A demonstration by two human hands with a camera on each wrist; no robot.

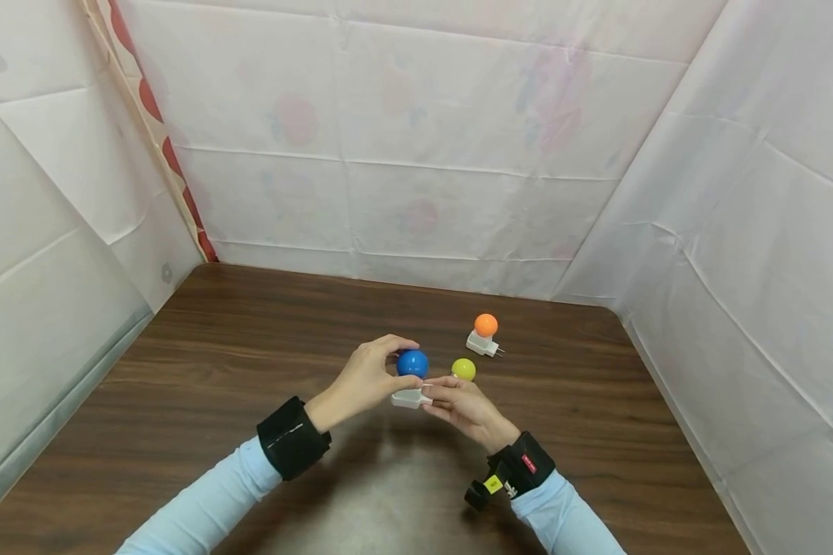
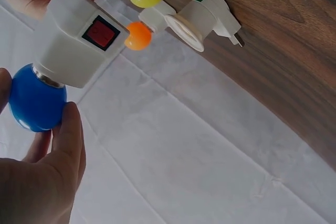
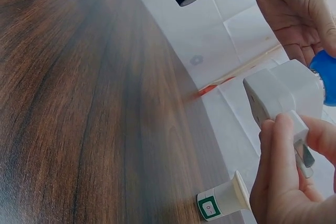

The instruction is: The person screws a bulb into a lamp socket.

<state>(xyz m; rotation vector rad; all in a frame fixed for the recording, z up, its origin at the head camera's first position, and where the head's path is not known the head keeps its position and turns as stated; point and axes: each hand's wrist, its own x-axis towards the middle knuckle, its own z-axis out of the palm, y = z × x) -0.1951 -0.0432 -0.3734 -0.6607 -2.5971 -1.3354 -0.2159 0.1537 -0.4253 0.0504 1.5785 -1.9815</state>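
My left hand grips a round blue light bulb between thumb and fingers. Below the bulb, a white plug-in lamp socket is held by my right hand. In the left wrist view, the socket has a red rocker switch, and a thin band of the bulb's metal base shows at its mouth. The right wrist view shows my right fingers pinching the narrow plug end near its metal prongs. Both bulb and socket are above the table.
A yellow bulb with a bare screw base lies just beyond my right hand. Near it is a round white socket with no bulb. Farther back, an orange bulb sits in another white socket. White sheeting surrounds the wooden table.
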